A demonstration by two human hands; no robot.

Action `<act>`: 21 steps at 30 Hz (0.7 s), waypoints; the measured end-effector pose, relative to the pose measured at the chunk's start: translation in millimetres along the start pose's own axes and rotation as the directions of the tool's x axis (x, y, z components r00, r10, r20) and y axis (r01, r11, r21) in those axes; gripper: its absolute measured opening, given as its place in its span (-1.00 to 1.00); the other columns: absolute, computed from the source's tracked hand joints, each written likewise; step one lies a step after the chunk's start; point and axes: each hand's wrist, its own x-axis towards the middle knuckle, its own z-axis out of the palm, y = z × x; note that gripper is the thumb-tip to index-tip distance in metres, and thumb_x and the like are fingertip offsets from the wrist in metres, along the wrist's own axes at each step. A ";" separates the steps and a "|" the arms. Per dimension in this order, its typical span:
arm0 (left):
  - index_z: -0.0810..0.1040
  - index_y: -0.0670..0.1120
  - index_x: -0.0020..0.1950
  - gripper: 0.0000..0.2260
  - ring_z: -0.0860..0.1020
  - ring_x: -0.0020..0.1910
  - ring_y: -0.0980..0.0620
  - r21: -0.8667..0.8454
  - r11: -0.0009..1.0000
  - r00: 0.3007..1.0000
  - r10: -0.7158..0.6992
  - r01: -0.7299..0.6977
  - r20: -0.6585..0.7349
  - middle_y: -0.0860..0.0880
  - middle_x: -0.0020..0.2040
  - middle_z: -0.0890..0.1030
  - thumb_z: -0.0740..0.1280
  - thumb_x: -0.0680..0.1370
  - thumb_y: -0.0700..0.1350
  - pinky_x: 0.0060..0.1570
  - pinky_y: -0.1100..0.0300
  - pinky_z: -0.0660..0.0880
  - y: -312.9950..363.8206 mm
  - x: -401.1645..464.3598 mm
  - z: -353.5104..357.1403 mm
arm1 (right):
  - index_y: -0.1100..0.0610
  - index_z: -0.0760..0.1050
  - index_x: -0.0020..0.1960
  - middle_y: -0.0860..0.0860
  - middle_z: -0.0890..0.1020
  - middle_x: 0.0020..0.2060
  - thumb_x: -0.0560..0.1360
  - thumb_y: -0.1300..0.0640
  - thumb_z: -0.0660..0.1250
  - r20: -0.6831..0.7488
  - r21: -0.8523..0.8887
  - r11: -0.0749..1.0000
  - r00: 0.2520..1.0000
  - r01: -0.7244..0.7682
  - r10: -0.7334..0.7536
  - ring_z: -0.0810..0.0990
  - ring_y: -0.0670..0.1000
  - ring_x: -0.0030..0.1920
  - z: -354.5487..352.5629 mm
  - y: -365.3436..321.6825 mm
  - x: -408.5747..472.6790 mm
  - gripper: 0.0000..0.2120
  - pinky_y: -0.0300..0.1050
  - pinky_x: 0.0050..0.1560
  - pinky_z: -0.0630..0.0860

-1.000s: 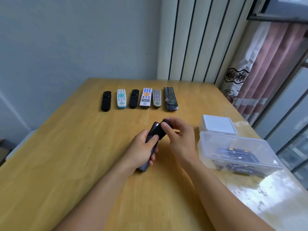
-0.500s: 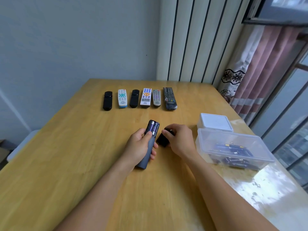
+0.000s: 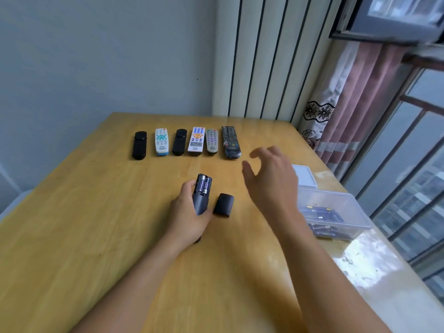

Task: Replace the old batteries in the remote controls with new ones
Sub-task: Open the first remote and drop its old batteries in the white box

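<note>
- Near the middle of the worktop [image 3: 96,236], the left hand [image 3: 186,216] wraps its fingers round a dark remote [image 3: 201,200], back side up, with the compartment open and two purple batteries [image 3: 204,185] showing side by side.
- Just to the right of that remote lies the battery cover [image 3: 224,205], loose on the wood, touched by neither hand.
- Above the worktop hovers the right hand [image 3: 270,181], fingers spread and relaxed, holding nothing, between the cover and the clear plastic box [image 3: 336,212].
- Judging by this, the step in hand is taking the old cells out. It is best done with the left hand's grip kept low on the body, clear of the compartment.
- A fingertip should pry each cell up, probably from the end away from its spring, one at a time; which end that is cannot be read here.
- Spent cells ought to go well apart from the box, which holds loose batteries, presumably the fresh ones, so the two lots do not mix.
- Polarity marks inside the compartment deserve a look before new cells go in.
- At the far side six more remotes [image 3: 197,141] wait in a row. A white lid [image 3: 304,175] lies beyond the box.
</note>
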 end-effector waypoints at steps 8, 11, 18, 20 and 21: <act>0.45 -0.06 0.44 -0.47 0.44 0.23 0.02 0.243 0.966 0.996 0.085 -0.091 0.036 0.06 0.22 0.46 0.46 0.48 -0.09 0.17 0.24 0.36 -6.1 3.0 4.8 | 0.12 0.44 0.28 0.17 0.46 0.25 0.29 -0.33 0.44 0.390 -0.298 0.871 0.783 -0.390 0.484 0.48 0.21 0.17 -13.6 75.3 58.7 -0.27 0.08 0.07 0.51; 0.42 -0.07 0.46 -0.44 0.47 0.23 0.02 0.175 0.982 0.997 0.070 -0.072 0.020 0.04 0.27 0.45 0.48 0.49 -0.04 0.16 0.27 0.37 -1.7 1.8 1.9 | 0.09 0.49 0.27 0.12 0.50 0.21 0.32 -0.25 0.44 0.275 -0.221 0.937 0.904 -0.271 0.327 0.55 0.17 0.07 -19.7 60.3 59.3 -0.36 -0.05 -0.11 0.44; 0.31 0.15 0.49 -0.15 0.50 0.31 0.09 -0.306 0.918 0.956 0.285 -0.253 0.064 0.14 0.37 0.48 0.63 0.27 0.06 0.04 0.21 0.58 23.9 1.2 -55.1 | 0.11 0.65 -0.05 0.07 0.67 -0.12 0.49 -0.24 0.31 0.573 0.372 0.916 0.813 -0.148 -0.102 0.65 0.10 -0.06 -5.9 -68.2 14.7 -0.59 0.02 -0.08 0.58; 0.40 0.10 0.44 -0.20 0.57 0.21 0.06 -0.276 0.929 0.966 0.257 -0.248 -0.001 0.11 0.25 0.58 0.64 0.26 0.02 -0.06 0.24 0.59 16.7 0.9 -68.1 | 0.10 0.66 -0.01 0.08 0.70 -0.08 0.57 -0.32 0.17 0.621 0.408 0.892 0.775 -0.195 -0.115 0.66 0.12 0.00 4.4 -79.6 8.8 -0.48 0.08 0.08 0.57; 0.45 0.08 0.39 -0.25 0.60 0.16 0.04 -0.293 0.934 0.978 0.206 -0.206 -0.029 0.09 0.19 0.61 0.64 0.25 0.05 -0.08 0.20 0.60 12.7 1.0 -71.6 | 0.06 0.66 0.04 0.06 0.70 -0.05 0.59 -0.35 0.12 0.643 0.449 0.870 0.749 -0.201 -0.159 0.66 0.10 0.03 7.8 -78.1 6.7 -0.46 0.07 0.14 0.55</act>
